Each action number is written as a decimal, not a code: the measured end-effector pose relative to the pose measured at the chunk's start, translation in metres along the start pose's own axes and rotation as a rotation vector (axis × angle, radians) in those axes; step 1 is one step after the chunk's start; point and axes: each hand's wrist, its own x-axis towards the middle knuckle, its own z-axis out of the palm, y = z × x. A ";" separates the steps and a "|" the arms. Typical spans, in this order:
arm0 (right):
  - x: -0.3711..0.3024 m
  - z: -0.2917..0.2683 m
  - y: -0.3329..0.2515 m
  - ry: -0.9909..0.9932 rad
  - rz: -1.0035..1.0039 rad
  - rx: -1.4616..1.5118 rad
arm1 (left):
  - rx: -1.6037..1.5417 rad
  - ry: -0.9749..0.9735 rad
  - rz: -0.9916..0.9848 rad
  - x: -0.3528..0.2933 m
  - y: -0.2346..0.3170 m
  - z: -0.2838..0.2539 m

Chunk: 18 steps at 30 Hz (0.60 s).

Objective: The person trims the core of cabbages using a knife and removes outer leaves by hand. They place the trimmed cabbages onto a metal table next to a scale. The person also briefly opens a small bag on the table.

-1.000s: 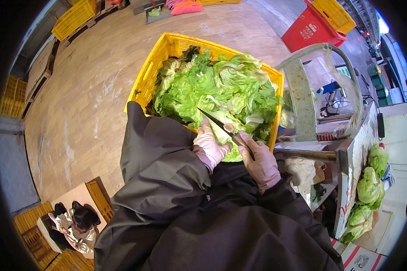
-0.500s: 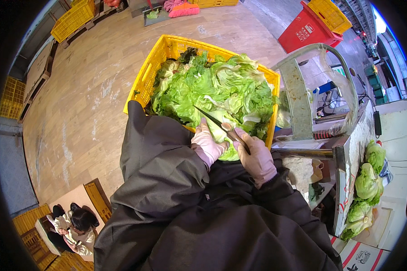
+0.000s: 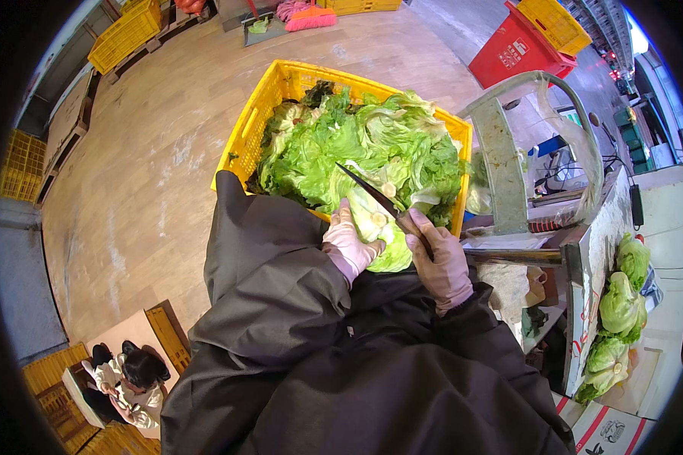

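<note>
My left hand [image 3: 350, 241], in a pale thin glove, is closed around a head of lettuce [image 3: 391, 256] at the near edge of a yellow crate [image 3: 244, 135]. The lettuce's round, pale cut stem faces up. My right hand [image 3: 440, 262], gloved alike, grips a knife [image 3: 373, 191] by its brown handle; the dark blade points up and left across the heap, just beyond the held head. Loose green lettuce leaves [image 3: 379, 136] fill the crate. A small round pale piece [image 3: 388, 189], like a stem slice, shows beside the blade.
To the right, a metal-framed stand [image 3: 502, 163] rises beside a worktop with several lettuce heads [image 3: 621, 307] beyond it. A red bin [image 3: 520, 49] stands far right. At the back lie a pink broom [image 3: 311, 19] and dustpan [image 3: 264, 30]. A person [image 3: 133, 383] sits lower left.
My right hand and the knife have shifted slightly right, away from the held lettuce. The pale cut stem now shows more fully. My left hand keeps its hold.
</note>
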 end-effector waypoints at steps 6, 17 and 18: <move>-0.028 -0.005 0.021 0.078 -0.067 0.003 | 0.121 -0.037 -0.051 -0.003 0.026 -0.014; -0.052 -0.011 0.021 0.037 -0.039 -0.127 | 0.061 -0.038 -0.035 -0.001 0.019 -0.010; -0.051 -0.012 0.020 0.055 -0.089 -0.184 | 0.038 -0.047 -0.040 0.004 0.016 -0.008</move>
